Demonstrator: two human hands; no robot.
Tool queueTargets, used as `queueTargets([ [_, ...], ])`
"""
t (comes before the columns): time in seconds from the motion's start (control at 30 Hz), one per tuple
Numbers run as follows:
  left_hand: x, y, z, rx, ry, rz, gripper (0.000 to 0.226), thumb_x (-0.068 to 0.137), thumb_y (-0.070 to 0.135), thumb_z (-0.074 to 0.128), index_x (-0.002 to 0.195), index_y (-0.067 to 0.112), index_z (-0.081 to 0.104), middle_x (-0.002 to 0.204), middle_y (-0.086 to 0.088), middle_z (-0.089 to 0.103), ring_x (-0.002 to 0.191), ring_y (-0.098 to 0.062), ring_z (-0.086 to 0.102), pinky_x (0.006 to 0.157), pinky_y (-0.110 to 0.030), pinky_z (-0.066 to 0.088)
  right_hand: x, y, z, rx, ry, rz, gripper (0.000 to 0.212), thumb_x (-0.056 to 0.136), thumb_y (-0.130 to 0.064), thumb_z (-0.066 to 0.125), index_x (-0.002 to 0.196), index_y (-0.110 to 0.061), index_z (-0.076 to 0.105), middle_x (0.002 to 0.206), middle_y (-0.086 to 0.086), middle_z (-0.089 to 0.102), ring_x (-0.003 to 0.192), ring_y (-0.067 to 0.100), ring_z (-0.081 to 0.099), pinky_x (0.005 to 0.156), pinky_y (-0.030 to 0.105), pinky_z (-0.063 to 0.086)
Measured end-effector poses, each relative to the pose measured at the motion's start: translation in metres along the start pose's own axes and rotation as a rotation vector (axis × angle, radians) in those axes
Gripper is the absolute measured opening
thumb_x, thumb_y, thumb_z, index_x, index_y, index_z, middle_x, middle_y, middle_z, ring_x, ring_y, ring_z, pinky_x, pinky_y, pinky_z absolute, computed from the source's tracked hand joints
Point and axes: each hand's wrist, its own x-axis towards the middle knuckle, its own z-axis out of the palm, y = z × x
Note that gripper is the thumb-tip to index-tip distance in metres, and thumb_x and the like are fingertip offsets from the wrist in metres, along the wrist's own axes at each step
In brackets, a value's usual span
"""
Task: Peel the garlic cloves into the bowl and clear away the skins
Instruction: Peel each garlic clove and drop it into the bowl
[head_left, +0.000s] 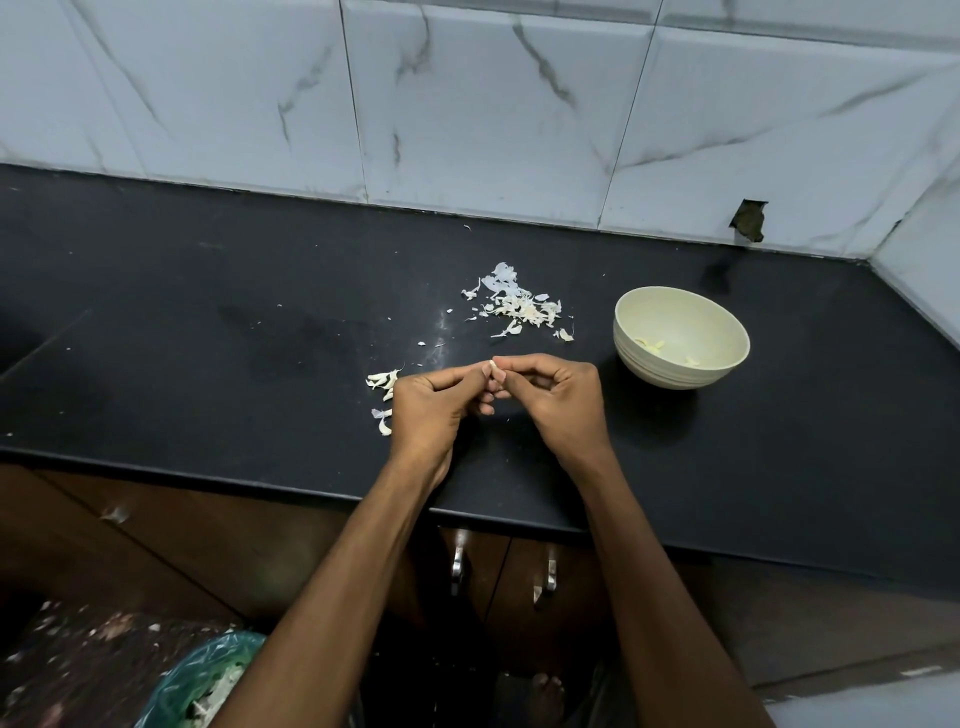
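Your two hands meet over the front part of the black bench (208, 312), fingertips together. Your left hand (431, 410) and your right hand (558, 400) both pinch one small garlic clove (496, 370) between thumb and forefinger; the other fingers of each hand are curled under. Only a pale, cream-white sliver of the clove shows between your fingertips, so you cannot tell how much skin is on it.

The bowl (681, 338) stands to the right of your hands, a little further back, upright on the bench and apart from your right hand. It is pale cream with faint ribbing round the outside, and a few yellowish-white peeled cloves (652, 344) lie in its bottom.

Behind your hands, between them and the wall, lies a loose heap of skins (522, 306): thin, papery flakes, white to straw-coloured, some nearly translucent, with stray bits scattered around it. A smaller cluster of garlic pieces (384, 387) lies just beside your left hand, partly hidden by it; you cannot tell whether these are skins or unpeeled cloves.

Marble-patterned tiles (493, 104) back the bench. Below the bench edge, at lower left, a green plastic bag (208, 680) holds pale scraps.
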Motion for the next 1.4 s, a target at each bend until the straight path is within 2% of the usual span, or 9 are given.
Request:
queueTargets([
  [0.23, 0.0001, -0.0017, 0.0007, 0.038, 0.040, 0.035, 0.007, 0.090, -0.002, 0.074, 0.090, 0.000, 0.080, 0.075, -0.017, 0.074, 0.068, -0.016, 0.065, 0.056, -0.021, 0.049, -0.0012, -0.0027, 0.0009, 0.005, -0.025, -0.018, 0.016, 0.091, 0.002, 0.076, 0.102, -0.008, 0.080, 0.087, 0.007, 0.081, 0.080, 0.019, 0.078, 0.076, 0.027, 0.062],
  [0.53, 0.0020, 0.0009, -0.0032, -0.052, -0.015, -0.032, 0.011, 0.092, -0.001, 0.071, 0.099, -0.008, 0.077, 0.078, -0.015, 0.073, 0.067, -0.015, 0.063, 0.061, -0.022, 0.050, 0.0022, -0.0028, -0.0004, 0.137, -0.035, 0.043, 0.014, 0.091, 0.002, 0.074, 0.103, -0.003, 0.078, 0.088, 0.014, 0.080, 0.082, 0.024, 0.078, 0.077, 0.033, 0.063],
  [0.8, 0.0009, 0.0002, -0.0001, -0.035, -0.003, -0.018, 0.013, 0.092, 0.003, 0.074, 0.098, -0.007, 0.078, 0.078, -0.014, 0.074, 0.065, -0.015, 0.062, 0.061, -0.023, 0.051, 0.0031, 0.0007, -0.0010, 0.070, -0.015, 0.019, 0.017, 0.092, 0.000, 0.074, 0.109, 0.000, 0.078, 0.094, 0.012, 0.080, 0.089, 0.025, 0.078, 0.086, 0.038, 0.063],
  [0.9, 0.0016, -0.0007, -0.0014, -0.029, 0.007, -0.010, 0.013, 0.090, 0.002, 0.075, 0.098, -0.008, 0.078, 0.077, -0.015, 0.073, 0.065, -0.015, 0.059, 0.059, -0.023, 0.048, 0.0041, 0.0032, -0.0012, 0.053, -0.014, 0.006, 0.017, 0.091, 0.000, 0.075, 0.108, -0.001, 0.079, 0.096, 0.012, 0.080, 0.091, 0.028, 0.078, 0.085, 0.038, 0.062],
  [1.07, 0.0023, -0.0015, -0.0027, -0.025, 0.020, -0.009, 0.008, 0.089, 0.000, 0.075, 0.094, -0.005, 0.079, 0.074, -0.014, 0.072, 0.064, -0.014, 0.059, 0.057, -0.022, 0.047, 0.0033, 0.0025, -0.0001, 0.071, -0.034, 0.008, 0.016, 0.091, 0.001, 0.075, 0.106, -0.004, 0.080, 0.094, 0.011, 0.080, 0.088, 0.024, 0.078, 0.083, 0.033, 0.062],
  [1.2, 0.0027, -0.0029, -0.0010, -0.011, 0.049, -0.002, 0.007, 0.088, -0.002, 0.075, 0.093, -0.005, 0.079, 0.073, -0.015, 0.072, 0.063, -0.014, 0.059, 0.056, -0.021, 0.047, 0.0029, 0.0039, 0.0008, 0.049, -0.033, -0.004, 0.015, 0.090, 0.004, 0.076, 0.105, 0.003, 0.079, 0.094, 0.012, 0.080, 0.087, 0.026, 0.078, 0.084, 0.037, 0.063],
  [1.4, 0.0012, -0.0024, 0.0017, 0.013, 0.078, 0.016, 0.006, 0.088, -0.004, 0.075, 0.093, -0.005, 0.079, 0.073, -0.016, 0.073, 0.061, -0.012, 0.061, 0.055, -0.021, 0.046, 0.0030, 0.0053, 0.0015, -0.021, -0.020, -0.044, 0.015, 0.089, 0.004, 0.076, 0.103, 0.000, 0.081, 0.095, 0.009, 0.079, 0.085, 0.024, 0.078, 0.082, 0.035, 0.064],
])
